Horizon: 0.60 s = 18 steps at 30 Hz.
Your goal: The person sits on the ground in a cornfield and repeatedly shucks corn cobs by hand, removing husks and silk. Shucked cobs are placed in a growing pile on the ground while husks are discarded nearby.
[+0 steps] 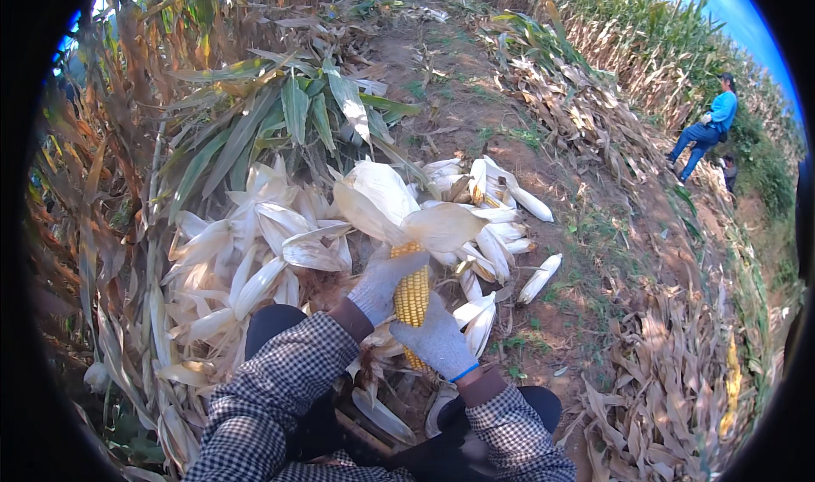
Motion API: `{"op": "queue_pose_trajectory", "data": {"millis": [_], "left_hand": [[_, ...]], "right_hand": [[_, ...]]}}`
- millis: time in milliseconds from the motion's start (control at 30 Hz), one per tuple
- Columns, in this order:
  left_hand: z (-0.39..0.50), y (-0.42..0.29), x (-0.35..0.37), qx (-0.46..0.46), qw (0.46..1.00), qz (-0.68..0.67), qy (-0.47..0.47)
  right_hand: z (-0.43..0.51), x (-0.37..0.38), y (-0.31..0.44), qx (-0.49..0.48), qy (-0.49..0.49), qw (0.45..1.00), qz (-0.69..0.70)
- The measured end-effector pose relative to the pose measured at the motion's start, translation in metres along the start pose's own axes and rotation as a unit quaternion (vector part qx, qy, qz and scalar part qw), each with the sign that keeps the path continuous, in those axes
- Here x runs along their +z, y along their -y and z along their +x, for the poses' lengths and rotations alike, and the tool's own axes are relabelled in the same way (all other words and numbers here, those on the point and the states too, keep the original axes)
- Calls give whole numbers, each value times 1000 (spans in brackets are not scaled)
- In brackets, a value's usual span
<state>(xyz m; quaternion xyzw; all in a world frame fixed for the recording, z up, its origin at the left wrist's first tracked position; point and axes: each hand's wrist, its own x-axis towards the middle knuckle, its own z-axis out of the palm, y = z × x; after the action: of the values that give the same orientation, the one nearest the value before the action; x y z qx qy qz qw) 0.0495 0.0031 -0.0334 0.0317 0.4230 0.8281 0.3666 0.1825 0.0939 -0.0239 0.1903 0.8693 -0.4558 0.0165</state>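
Note:
Between my gloved hands is a yellow ear of corn (411,294), its pale dry husk (388,205) peeled back and spread at the far end. My left hand (384,283) grips the upper part of the ear, near the base of the husk. Lower down, my right hand (436,334) is wrapped around the cob, whose tip shows beneath the glove. Both hands wear light knit gloves. A heap of loose, pale husks (255,265) lies to the left of my hands. Several ears still in husk (500,246) are piled beyond and right of them.
One husked-over ear (540,278) lies apart on the soil. Cut green stalks (286,109) are heaped ahead, near standing dry corn (108,163). Dry leaves (662,380) cover the ground at right. A person in blue (713,122) stands on the slope, another figure lower behind.

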Motion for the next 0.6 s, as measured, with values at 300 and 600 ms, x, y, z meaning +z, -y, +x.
{"op": "queue_pose_trajectory", "data": {"millis": [300,600], "left_hand": [[10,-28,-15,18,991,30,-127],[32,-45,-42,30,985,-160,-51]], "right_hand": [[-17,-6,50,72,108,973,-190],[-24,6,40,20,44,959,-280]]}}
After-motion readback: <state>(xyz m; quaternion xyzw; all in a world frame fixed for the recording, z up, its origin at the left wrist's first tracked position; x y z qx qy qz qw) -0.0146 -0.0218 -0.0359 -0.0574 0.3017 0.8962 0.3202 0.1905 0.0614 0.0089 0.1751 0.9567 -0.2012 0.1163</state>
